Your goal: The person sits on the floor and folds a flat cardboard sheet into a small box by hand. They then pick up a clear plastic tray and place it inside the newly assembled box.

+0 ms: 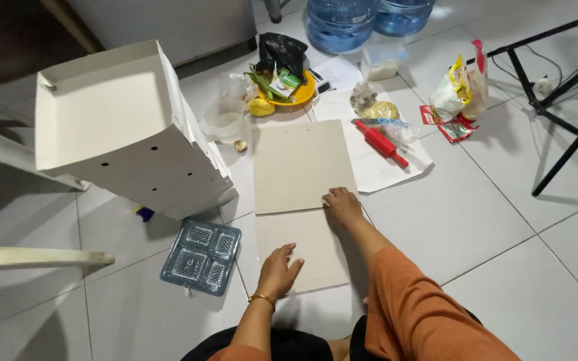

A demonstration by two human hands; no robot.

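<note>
Grip: left hand point(279, 271) lies flat with fingers spread on the near cardboard sheet point(302, 251); right hand point(342, 204) presses fingertips at the seam with the far cardboard sheet point(302, 166). Neither hand clasps anything.
Place: both sheets lie on the tiled floor point(490, 220), edge to edge.
Handling: probably light, stiff and thin; best lifted by an edge.
Containers: clear plastic tray point(202, 255) looks empty; orange plate point(296, 93) holds greens and packets; white box point(112, 120) empty.

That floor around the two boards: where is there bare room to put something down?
Bare tile lies right of the beige boards, between the white paper and the black stand. It is crowded around the orange plate and water jugs.
</note>
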